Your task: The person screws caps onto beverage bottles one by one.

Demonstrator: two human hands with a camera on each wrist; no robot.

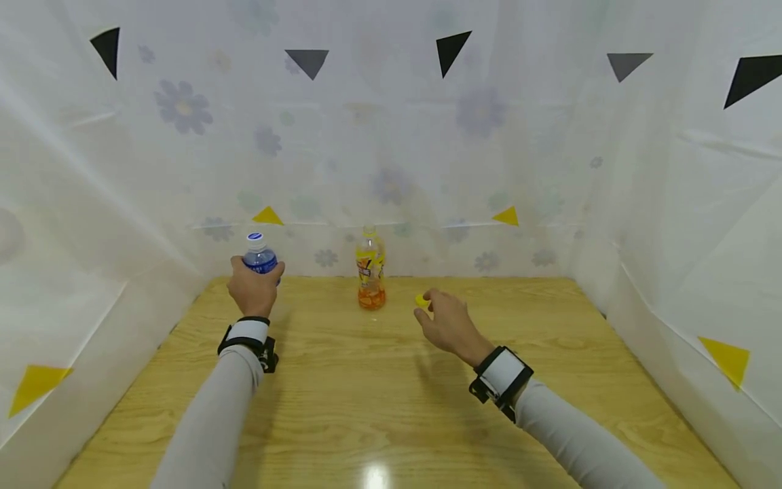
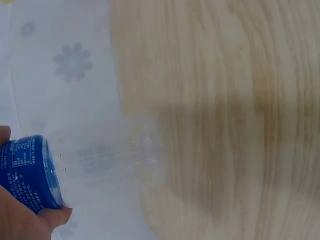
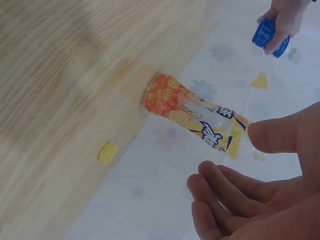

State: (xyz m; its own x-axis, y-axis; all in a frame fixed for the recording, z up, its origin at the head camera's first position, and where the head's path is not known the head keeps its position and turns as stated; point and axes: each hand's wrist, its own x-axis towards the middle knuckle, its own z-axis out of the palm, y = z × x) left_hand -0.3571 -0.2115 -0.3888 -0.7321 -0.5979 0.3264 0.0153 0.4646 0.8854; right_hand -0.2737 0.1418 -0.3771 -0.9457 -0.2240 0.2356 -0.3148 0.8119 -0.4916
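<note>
My left hand (image 1: 253, 288) grips a clear plastic bottle (image 1: 259, 257) with a blue label and a white cap, held up above the table's far left part. In the left wrist view, its clear lower part (image 2: 105, 155) extends past the fingers. A drink bottle (image 1: 370, 272) with a yellow label and orange lower part stands upright near the back edge, its neck uncapped. Just right of it, a yellow cap (image 3: 107, 153) lies on the wood. My right hand (image 1: 449, 322) hovers near this cap, fingers loosely bent and apart from it, holding nothing.
The wooden table (image 1: 342, 394) meets a white flowered curtain (image 1: 391, 156) at the back, with similar sheeting along both sides. Black and yellow triangles are stuck on the sheeting. Both wrists wear strapped cameras.
</note>
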